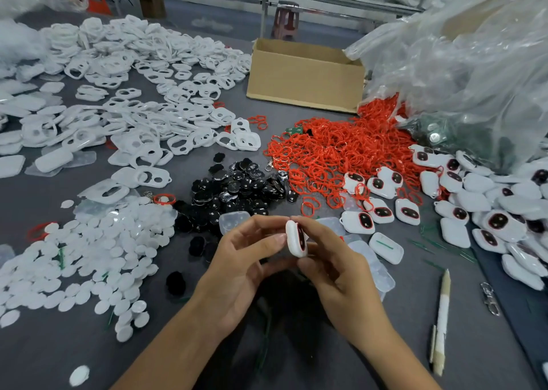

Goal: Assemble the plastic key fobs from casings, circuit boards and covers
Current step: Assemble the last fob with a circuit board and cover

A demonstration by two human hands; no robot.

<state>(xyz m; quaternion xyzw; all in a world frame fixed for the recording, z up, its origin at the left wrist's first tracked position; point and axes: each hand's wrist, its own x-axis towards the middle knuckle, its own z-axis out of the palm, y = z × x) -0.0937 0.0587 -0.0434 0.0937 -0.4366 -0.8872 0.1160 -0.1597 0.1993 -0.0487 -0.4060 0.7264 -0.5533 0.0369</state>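
Your left hand point(246, 259) and right hand point(335, 268) both pinch one white key fob point(293, 240); one cardboard box point(305, 75) sits at twelve o'clock, one red ring heap point(341, 149) at one.

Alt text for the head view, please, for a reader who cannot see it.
The left hand and right hand pinch a white key fob on edge above a grey table. Around them lie heaps of white casings, black pieces, red rings and white discs, with finished fobs at the right and a cardboard box behind.
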